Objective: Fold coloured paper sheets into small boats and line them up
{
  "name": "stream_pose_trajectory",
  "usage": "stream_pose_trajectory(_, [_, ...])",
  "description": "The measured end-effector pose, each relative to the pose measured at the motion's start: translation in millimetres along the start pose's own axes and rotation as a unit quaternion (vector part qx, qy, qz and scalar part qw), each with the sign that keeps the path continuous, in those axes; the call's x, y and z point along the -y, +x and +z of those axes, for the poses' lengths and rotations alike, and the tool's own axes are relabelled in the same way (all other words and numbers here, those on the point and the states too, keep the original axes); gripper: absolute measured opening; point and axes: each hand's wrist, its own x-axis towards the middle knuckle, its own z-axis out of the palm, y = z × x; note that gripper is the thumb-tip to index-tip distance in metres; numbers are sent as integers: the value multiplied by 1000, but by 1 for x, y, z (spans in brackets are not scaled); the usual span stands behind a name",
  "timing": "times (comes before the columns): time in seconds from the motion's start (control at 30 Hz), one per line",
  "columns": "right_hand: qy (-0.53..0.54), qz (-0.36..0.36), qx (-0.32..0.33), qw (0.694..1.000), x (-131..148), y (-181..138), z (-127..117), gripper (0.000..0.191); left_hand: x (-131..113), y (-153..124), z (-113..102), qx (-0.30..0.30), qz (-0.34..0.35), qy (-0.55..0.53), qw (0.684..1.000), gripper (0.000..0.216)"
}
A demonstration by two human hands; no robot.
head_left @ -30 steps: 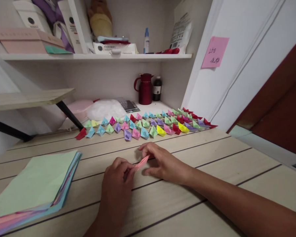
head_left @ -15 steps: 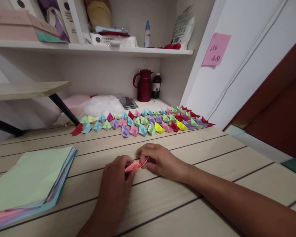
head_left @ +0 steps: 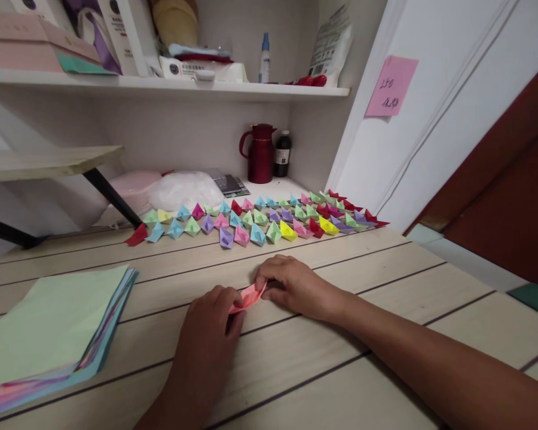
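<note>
Between my two hands is a small coral-pink folded paper boat, held just over the slatted wooden table. My left hand pinches its left end between thumb and fingers. At the boat's other end, my right hand grips the tip, with the fingers curled over it. Fingertips cover both ends of the paper. Beyond my hands, several rows of finished paper boats in many colours stand across the table. To the left lies a stack of coloured paper sheets, pale green on top.
A dark red thermos jug and a dark bottle stand behind the boats. A raised wooden shelf with a black leg is at the left. Above is a white shelf with boxes; a pink note sticks to the wall.
The right fingers have shifted slightly along the boat's right end, and more of the coral-pink paper shows, its middle looking more opened. The left hand keeps its pinch. The view has moved slightly.
</note>
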Motion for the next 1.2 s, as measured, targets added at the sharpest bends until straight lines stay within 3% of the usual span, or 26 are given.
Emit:
stream_pose_trajectory(0.17, [-26,43,-13,999,-3,0,-5,13,-2,-2,-2,12,8,28,1000,11])
stream_pose_trajectory(0.43, [41,21,28,999,5,-1,-9,20,-5,-7,-3,22,39,83,996,19])
stream_pose_trajectory(0.73, [66,48,29,996,9,-1,-11,9,-8,-7,-3,36,33,85,995,20])
stream_pose_trajectory(1.0, [57,38,6,998,15,-2,-6,30,-12,-6,-3,38,40,91,994,24])
stream_pose_trajectory(1.2, [22,2,16,1000,13,-2,-2,14,-12,-7,-2,30,49,78,995,21])
